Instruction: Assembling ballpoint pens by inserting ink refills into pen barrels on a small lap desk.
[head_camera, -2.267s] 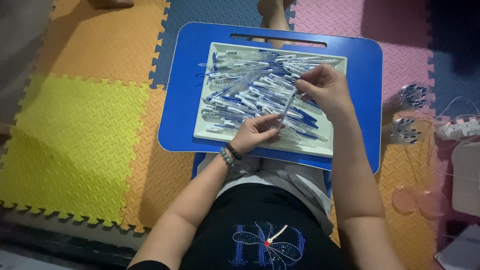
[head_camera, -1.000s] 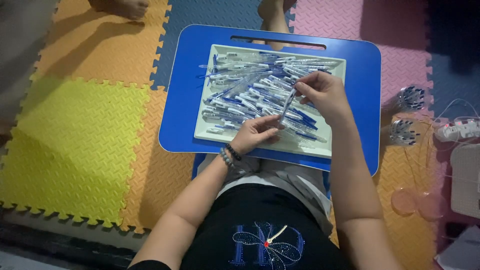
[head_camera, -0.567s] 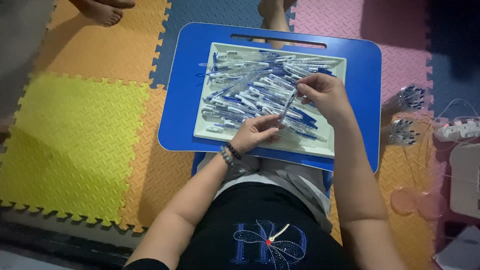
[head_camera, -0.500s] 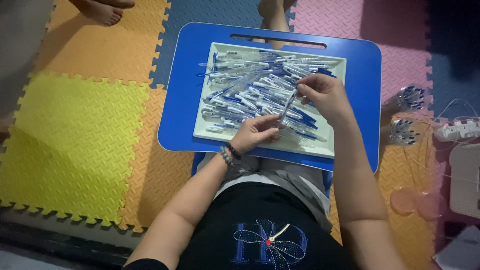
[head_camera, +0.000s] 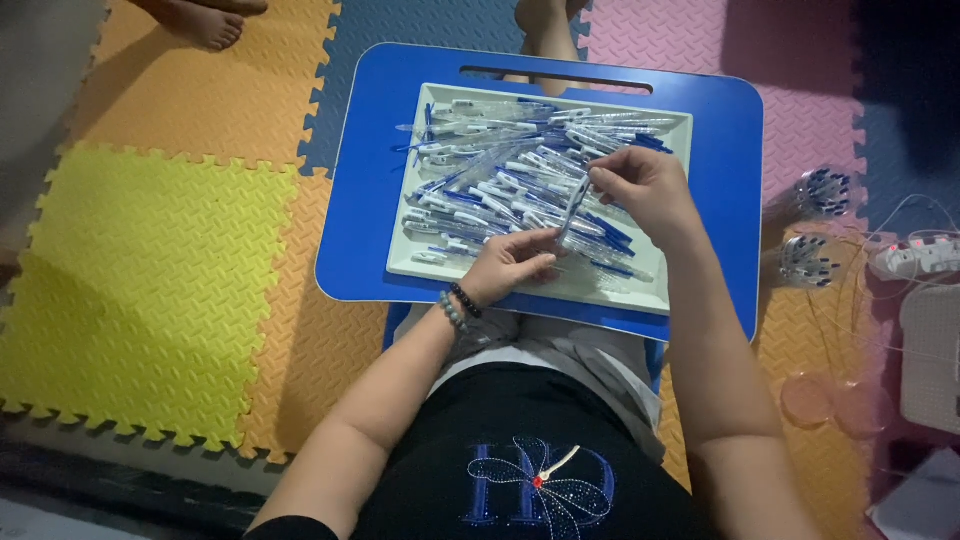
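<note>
A white tray (head_camera: 660, 290) heaped with several clear-and-blue pens (head_camera: 500, 170) rests on a blue lap table (head_camera: 370, 200) over my legs. Between my two hands I hold one clear pen (head_camera: 574, 205) tilted over the pile. My right hand (head_camera: 640, 185) pinches its upper end. My left hand (head_camera: 515, 262), with a bead bracelet at the wrist, grips its lower end near the tray's front edge.
Foam puzzle mats in yellow, orange, blue and pink cover the floor. Another person's bare foot (head_camera: 205, 20) is at the top left. Two clear cups of pens (head_camera: 825, 190) stand right of the table, beside a power strip (head_camera: 915, 255) and cables.
My hands and the pen have stayed almost still over the tray. The other person's foot at the top left has shifted a little.
</note>
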